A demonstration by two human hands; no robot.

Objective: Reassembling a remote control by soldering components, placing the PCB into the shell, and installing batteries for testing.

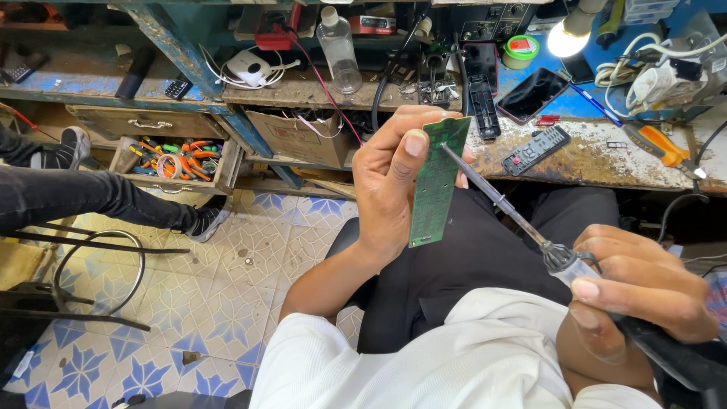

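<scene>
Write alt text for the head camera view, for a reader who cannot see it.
A seated person's left hand holds a narrow green circuit board upright while the right hand touches a soldering iron tip to its upper edge. Behind is a cluttered workbench with a remote control, a phone and a lit lamp.

the person wears a white short-sleeved shirt, its fabric plain and slightly creased, with the sleeve ending above the elbow so the forearm is bare. dark black trousers cover the lap and thighs, smooth and unpatterned. the left hand (394, 182) and the right hand (636, 291) are both bare, with no gloves, rings or watch visible; the fingernails are short and trimmed.
</scene>
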